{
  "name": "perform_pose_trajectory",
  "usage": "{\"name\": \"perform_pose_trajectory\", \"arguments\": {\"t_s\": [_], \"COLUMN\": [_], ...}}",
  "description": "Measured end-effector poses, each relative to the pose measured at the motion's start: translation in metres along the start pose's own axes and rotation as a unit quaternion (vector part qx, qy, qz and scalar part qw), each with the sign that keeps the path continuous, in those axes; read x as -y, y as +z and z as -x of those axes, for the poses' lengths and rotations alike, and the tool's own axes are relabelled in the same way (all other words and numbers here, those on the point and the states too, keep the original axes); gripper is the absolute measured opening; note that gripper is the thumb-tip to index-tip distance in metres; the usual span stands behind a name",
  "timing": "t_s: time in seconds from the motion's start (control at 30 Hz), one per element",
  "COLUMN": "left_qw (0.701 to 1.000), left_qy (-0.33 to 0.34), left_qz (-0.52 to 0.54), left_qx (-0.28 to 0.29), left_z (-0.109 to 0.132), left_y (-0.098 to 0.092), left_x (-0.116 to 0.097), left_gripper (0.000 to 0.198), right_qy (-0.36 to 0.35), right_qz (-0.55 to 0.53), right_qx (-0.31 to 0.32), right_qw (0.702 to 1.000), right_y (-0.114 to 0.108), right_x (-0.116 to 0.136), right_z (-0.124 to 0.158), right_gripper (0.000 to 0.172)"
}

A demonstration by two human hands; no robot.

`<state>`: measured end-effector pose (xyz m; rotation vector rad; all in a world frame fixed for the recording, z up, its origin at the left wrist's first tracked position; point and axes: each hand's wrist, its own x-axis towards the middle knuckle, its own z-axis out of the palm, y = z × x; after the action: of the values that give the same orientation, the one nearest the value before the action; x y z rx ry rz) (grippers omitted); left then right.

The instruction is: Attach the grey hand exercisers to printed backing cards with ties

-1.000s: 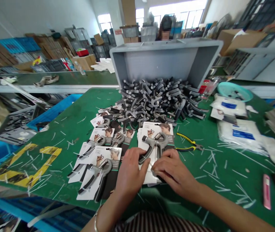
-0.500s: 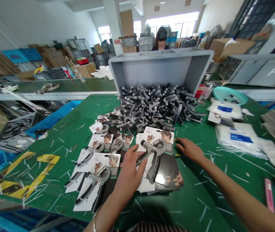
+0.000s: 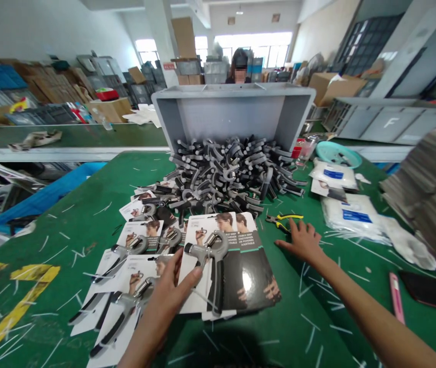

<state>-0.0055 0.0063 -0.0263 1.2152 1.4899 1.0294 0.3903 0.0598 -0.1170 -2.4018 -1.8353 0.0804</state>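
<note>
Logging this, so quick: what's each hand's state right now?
Left hand: closed on the carded hand grip.
Right hand: open, spread beside the pliers; contact unclear.

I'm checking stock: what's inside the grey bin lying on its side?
Hand grips, heaped out onto the table. Above them, the back of the bin shows; they cover its lower part.

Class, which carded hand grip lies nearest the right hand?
The hand grip on the card under the thumb of the left hand; the other carded grips lie farther left.
</note>
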Motion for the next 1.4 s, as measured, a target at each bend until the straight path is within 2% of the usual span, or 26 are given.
{"name": "perform_pose_trajectory", "arguments": {"t_s": [0.1,0.17,0.27,0.33,0.47,0.53,0.6,0.67,0.73,0.77,0.83,0.87,0.93,1.0,1.1,1.17,1.23,1.33,1.4], "left_qw": [0.981,0.97,0.96,0.954,0.947,0.949,0.95,0.949,0.948,0.948,0.95,0.952,0.959,0.967,0.975,0.978,0.98,0.982,0.983], "left_qy": [-0.135,-0.15,-0.148,-0.146,-0.137,-0.128,-0.119,-0.117,-0.116,-0.111,-0.096,-0.088,-0.07,-0.05,-0.029,-0.021,-0.014,-0.008,-0.008], "left_qz": [0.126,0.181,0.23,0.256,0.288,0.29,0.288,0.291,0.296,0.298,0.296,0.292,0.274,0.246,0.206,0.188,0.175,0.159,0.145], "left_qx": [0.051,0.06,0.061,0.058,0.03,0.002,-0.015,-0.013,-0.005,-0.001,0.008,0.015,0.033,0.052,0.073,0.084,0.092,0.103,0.112], "left_z": [0.001,0.005,0.007,0.008,0.013,0.018,0.021,0.022,0.02,0.019,0.017,0.017,0.016,0.017,0.019,0.02,0.021,0.023,0.024], "left_y": [0.005,0.009,0.013,0.012,0.002,-0.005,-0.01,-0.013,-0.014,-0.014,-0.013,-0.012,-0.011,-0.01,-0.009,-0.009,-0.009,-0.008,-0.008], "left_x": [-0.012,-0.019,-0.026,-0.027,-0.026,-0.028,-0.032,-0.035,-0.038,-0.039,-0.041,-0.043,-0.047,-0.052,-0.059,-0.063,-0.067,-0.073,-0.077], "left_gripper": [0.038,0.035,0.042,0.049,0.06,0.063,0.062,0.059,0.057,0.057,0.059,0.061,0.062,0.061,0.057,0.058,0.06,0.061,0.058], "right_qy": [-0.008,-0.034,-0.077,-0.097,-0.118,-0.113,-0.101,-0.09,-0.051,-0.021,0.03,0.037,0.013,-0.033,-0.119,-0.164,-0.19,-0.203,-0.187], "right_qz": [0.018,0.019,0.009,-0.003,-0.032,-0.056,-0.089,-0.135,-0.273,-0.371,-0.556,-0.611,-0.653,-0.632,-0.517,-0.42,-0.339,-0.272,-0.255], "right_qx": [0.027,0.055,0.108,0.128,0.133,0.138,0.149,0.17,0.209,0.23,0.267,0.283,0.332,0.407,0.543,0.601,0.621,0.626,0.63], "right_qw": [0.999,0.998,0.991,0.987,0.983,0.982,0.98,0.972,0.937,0.9,0.787,0.738,0.681,0.658,0.651,0.66,0.681,0.702,0.709], "right_y": [0.0,-0.008,-0.023,-0.031,-0.035,-0.035,-0.036,-0.042,-0.053,-0.06,-0.076,-0.085,-0.104,-0.123,-0.153,-0.172,-0.189,-0.21,-0.222], "right_x": [-0.005,-0.015,-0.03,-0.036,-0.039,-0.042,-0.045,-0.046,-0.043,-0.039,-0.026,-0.017,0.004,0.025,0.052,0.069,0.085,0.108,0.12], "right_z": [-0.021,-0.042,-0.071,-0.082,-0.083,-0.078,-0.07,-0.058,-0.038,-0.026,0.002,0.017,0.042,0.061,0.076,0.079,0.078,0.073,0.07], "right_gripper": [0.1,0.103,0.102,0.09,0.042,0.027,0.021,0.028,0.039,0.039,0.03,0.029,0.033,0.035,0.046,0.059,0.067,0.064,0.062]}}
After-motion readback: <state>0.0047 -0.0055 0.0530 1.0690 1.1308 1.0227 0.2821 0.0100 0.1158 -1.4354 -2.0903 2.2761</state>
